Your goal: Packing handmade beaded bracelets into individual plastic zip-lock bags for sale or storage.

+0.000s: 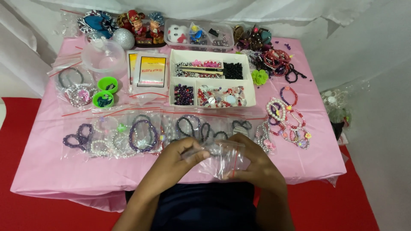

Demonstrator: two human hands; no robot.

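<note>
The small clear zip bag (222, 158) with its red seal line sat between your hands, just above the near edge of the pink table (47, 171). By the look of it you were working at the bag's mouth, and what lay inside was too blurred to tell. The next move seemingly called for pulling the two lips evenly, without tearing the thin plastic. Your left hand (180, 159) pinched the bag's upper left corner, fingers closed on it. Your right hand (252, 164) cupped the bag's other side, fingers curled shut around it. Bagged bead bracelets (141, 134) lay in a row just beyond, with a white bead tray (212, 83) farther back.
</note>
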